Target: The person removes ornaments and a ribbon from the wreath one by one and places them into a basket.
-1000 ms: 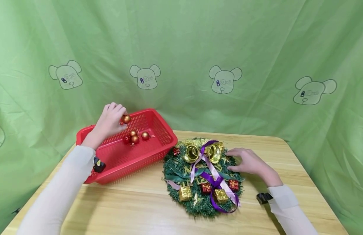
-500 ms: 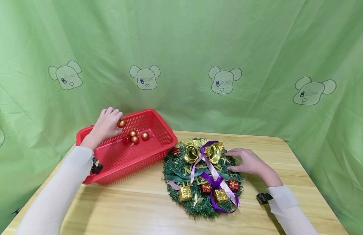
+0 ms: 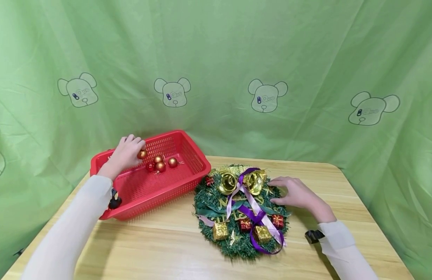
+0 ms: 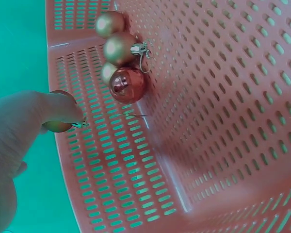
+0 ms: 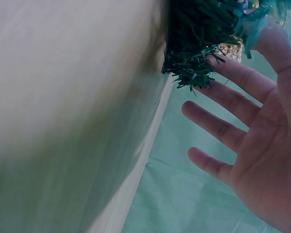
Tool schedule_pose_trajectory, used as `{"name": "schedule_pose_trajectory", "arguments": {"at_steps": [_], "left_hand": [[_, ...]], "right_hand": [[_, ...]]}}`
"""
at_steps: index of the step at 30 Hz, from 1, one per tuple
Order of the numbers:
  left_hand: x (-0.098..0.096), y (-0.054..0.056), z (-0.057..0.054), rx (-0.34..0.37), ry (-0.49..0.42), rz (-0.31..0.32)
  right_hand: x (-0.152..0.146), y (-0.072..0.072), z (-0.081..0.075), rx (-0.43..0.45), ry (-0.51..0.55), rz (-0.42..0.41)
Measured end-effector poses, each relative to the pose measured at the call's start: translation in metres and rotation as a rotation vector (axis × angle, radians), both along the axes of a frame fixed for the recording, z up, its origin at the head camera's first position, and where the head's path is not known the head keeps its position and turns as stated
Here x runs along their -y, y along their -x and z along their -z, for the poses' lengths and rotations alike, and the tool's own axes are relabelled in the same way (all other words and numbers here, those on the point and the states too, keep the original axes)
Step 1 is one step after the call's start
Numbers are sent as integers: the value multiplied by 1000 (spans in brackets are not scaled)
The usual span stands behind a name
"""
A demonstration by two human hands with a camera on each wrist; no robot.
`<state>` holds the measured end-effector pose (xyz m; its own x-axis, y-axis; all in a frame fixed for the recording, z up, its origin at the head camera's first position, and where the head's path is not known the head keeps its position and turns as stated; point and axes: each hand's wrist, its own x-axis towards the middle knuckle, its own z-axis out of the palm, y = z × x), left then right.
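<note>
My left hand [image 3: 128, 152] pinches a gold Christmas ball [image 3: 142, 154] over the far side of the red plastic basket [image 3: 198, 175]. In the left wrist view, the held ball [image 4: 58, 125] shows behind the thumb, its cap and a thin wire pointing into the basket. Several other balls lie together on the basket floor: gold ones [image 4: 120, 49] and a shiny red one [image 4: 128, 85]. My right hand [image 3: 293, 191] touches the right edge of a green Christmas wreath [image 3: 233, 247]. Its fingers are spread and relaxed, with the fingertips at the tinsel [image 5: 196, 68] in the right wrist view.
The wreath carries gold bells [image 3: 227, 182], a purple ribbon [image 3: 251, 214] and small gift boxes [image 3: 220, 231]. It lies right of the basket on the wooden table [image 3: 160, 249]. A green curtain [image 3: 216, 54] hangs behind the table's back edge.
My left hand has come down and slightly left with the gold ball, from above the basket's far rim to lower inside its outline. The right hand and wreath stay put.
</note>
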<state>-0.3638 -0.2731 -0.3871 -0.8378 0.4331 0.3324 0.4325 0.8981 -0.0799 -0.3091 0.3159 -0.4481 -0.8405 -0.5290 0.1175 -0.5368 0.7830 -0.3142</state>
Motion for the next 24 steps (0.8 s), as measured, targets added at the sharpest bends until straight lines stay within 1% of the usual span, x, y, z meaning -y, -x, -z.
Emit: {"name": "schedule_pose_trajectory", "arguments": {"at_steps": [7, 14, 21, 24], "left_hand": [[1, 2, 10, 65, 2, -22], [-2, 0, 18, 88, 33, -12], [-2, 2, 24, 144, 52, -48], [-2, 3, 26, 157, 63, -60]], "right_hand": [[-1, 0, 1, -6, 3, -2], [-1, 0, 1, -15, 4, -9], [1, -1, 0, -6, 7, -5], [1, -1, 0, -14, 11, -13]]}}
